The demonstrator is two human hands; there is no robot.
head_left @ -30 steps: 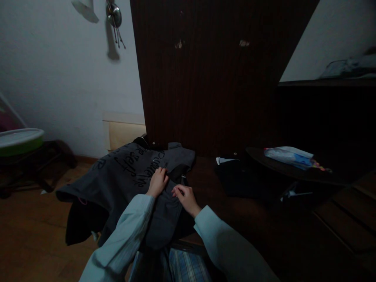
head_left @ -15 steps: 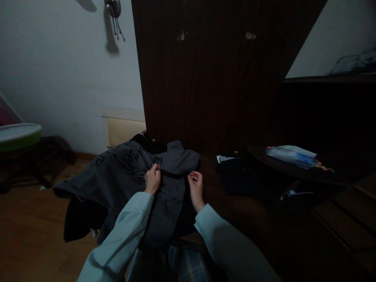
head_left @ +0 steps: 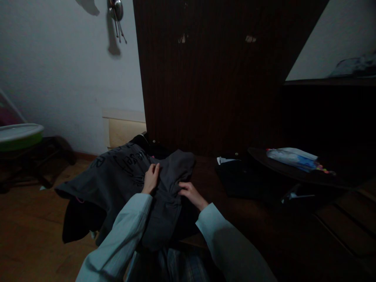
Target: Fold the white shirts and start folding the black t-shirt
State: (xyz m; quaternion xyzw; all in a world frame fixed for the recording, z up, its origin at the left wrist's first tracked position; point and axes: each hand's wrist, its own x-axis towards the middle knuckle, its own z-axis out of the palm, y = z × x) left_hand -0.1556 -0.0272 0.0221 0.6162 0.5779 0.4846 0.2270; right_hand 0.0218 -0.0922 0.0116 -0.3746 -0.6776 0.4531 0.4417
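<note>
A dark grey top [head_left: 117, 184] with black lettering lies spread over a dark wooden surface, its left part hanging over the edge. My left hand [head_left: 150, 179] rests on the middle of the top with its fingers stretched out along the cloth. At the right side of the top, my right hand [head_left: 192, 194] pinches a rumpled part of the fabric between thumb and fingers. Black cloth [head_left: 84, 221] shows beneath the top at the lower left.
A folded dark garment [head_left: 241, 178] with a white tag lies to the right. Beyond it, a clear plastic packet [head_left: 290, 158] sits on a rounded shelf [head_left: 258, 154]. A dark wooden panel [head_left: 211, 86] rises behind. On the left, a green-sided tub [head_left: 22, 137] stands on a stool.
My left hand has loosened from a fist to stretched fingers. My right hand has moved left onto the cloth, and the upper right part of the top is now more bunched and lower.
</note>
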